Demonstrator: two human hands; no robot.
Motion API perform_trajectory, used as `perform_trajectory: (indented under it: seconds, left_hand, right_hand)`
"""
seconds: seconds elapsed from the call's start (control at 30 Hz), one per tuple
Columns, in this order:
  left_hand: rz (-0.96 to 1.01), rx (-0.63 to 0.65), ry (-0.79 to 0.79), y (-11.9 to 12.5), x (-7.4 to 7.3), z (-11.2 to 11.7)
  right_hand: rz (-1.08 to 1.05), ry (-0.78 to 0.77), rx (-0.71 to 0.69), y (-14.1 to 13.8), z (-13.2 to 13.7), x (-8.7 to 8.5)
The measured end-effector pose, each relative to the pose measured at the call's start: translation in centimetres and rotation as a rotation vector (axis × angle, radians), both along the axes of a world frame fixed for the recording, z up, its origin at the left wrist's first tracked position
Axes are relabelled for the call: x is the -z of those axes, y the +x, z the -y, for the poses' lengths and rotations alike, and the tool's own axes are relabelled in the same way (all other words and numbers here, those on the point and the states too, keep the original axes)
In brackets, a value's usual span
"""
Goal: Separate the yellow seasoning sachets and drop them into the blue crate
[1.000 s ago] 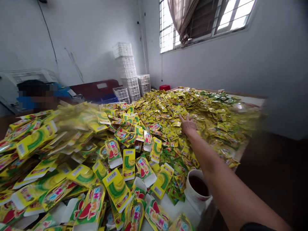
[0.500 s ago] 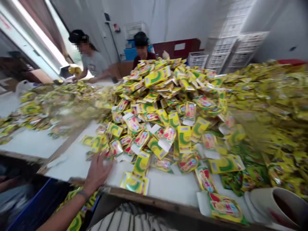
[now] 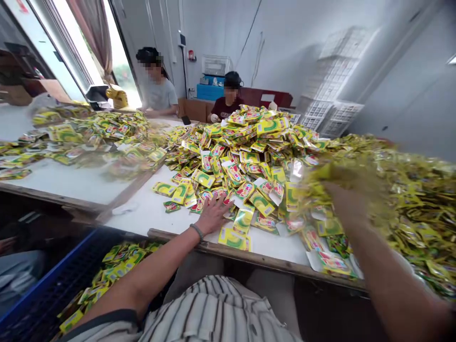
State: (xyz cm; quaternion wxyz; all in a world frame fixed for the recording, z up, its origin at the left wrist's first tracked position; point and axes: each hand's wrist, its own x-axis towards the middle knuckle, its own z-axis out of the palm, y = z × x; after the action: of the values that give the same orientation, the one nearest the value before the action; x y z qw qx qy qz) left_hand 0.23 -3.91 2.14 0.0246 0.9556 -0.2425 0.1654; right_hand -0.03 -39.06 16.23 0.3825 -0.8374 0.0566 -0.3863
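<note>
My left hand (image 3: 214,213) rests at the near edge of a big heap of small yellow, green and red printed packets (image 3: 249,156). Its fingers are spread over the packets, and a dark band circles the wrist. To the right, my right hand (image 3: 340,183) is smeared by motion over the heap's right side, so its fingers and anything in them cannot be made out. Beside it lies a large mass of yellow shiny sachets (image 3: 420,199). A few packets, such as one with a white open flap (image 3: 333,263), lie along the front edge.
Below left, a blue crate (image 3: 46,287) holds more packets. A wooden strip (image 3: 133,187) crosses the white tabletop, with further packets (image 3: 107,128) beyond it. Two people (image 3: 156,90) (image 3: 231,97) sit across the table. White crates (image 3: 329,90) are stacked behind.
My view has shifted, bringing my right arm into sight over the right side of the heap. My left hand now appears farther right, against the packets. The mug at lower right is no longer visible.
</note>
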Motion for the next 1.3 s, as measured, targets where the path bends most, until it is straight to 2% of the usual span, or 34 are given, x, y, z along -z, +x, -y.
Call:
perform_trajectory:
  seconds: [0.07,0.1,0.23,0.33,0.43,0.5,0.53,0.6,0.67,0.77,0.9,1.03,1.17,1.23,1.3]
  left_hand:
    - [-0.01,0.011,0.021,1.3,-0.2,-1.0]
    - [-0.015,0.015,0.028,1.9,-0.2,-2.0]
    - [-0.02,-0.048,-0.008,3.4,-0.2,-7.9]
    - [-0.01,-0.079,-0.045,4.0,-0.1,-11.6]
    - [0.0,-0.113,-0.073,4.3,0.0,-13.4]
    - [0.006,-0.151,-0.096,4.5,0.2,-13.6]
    - [0.009,-0.171,-0.11,4.5,0.3,-13.5]
    - [0.01,-0.22,-0.144,4.4,0.5,-12.9]
    - [0.007,-0.26,-0.184,4.0,0.5,-11.8]
    - [0.004,-0.297,-0.268,3.0,0.5,-9.5]
    - [0.045,-0.34,-0.398,1.3,0.6,-7.1]
    - [0.081,-0.201,-0.403,-0.9,0.8,-5.5]
    - [0.09,-0.031,-0.321,-3.4,1.6,-3.2]
    - [0.092,-0.001,-0.304,-4.1,2.5,-2.2]
    - [0.098,-0.015,-0.296,-4.3,3.5,-1.7]
  right_hand:
    - [0.044,0.185,-0.068,-1.7,-4.9,0.2]
    - [0.01,0.21,-0.143,-2.4,-7.4,0.8]
    - [-0.044,0.09,-0.343,-4.3,-16.5,4.7]
    - [-0.094,-0.195,-0.455,-4.1,-21.3,7.6]
    - [-0.176,-0.689,-0.605,-3.2,-24.1,10.0]
    - [-0.248,-0.98,-0.622,-2.3,-24.8,11.2]
    - [-0.28,-1.074,-0.599,-1.9,-24.7,11.7]
    - [-0.327,-1.156,-0.523,-0.9,-23.9,12.4]
    - [-0.359,-1.139,-0.445,0.1,-22.6,13.1]
    - [-0.448,-1.001,-0.371,1.0,-21.1,14.0]
    - [-0.555,-0.796,-0.487,1.1,-20.4,14.3]
    - [-0.578,-0.701,-0.554,0.6,-20.0,12.7]
    - [-0.53,-0.743,-0.601,-0.5,-19.9,10.2]
    - [-0.486,-0.746,-0.637,-1.0,-19.6,8.8]
    - [-0.425,-0.68,-0.695,-1.4,-18.9,7.3]
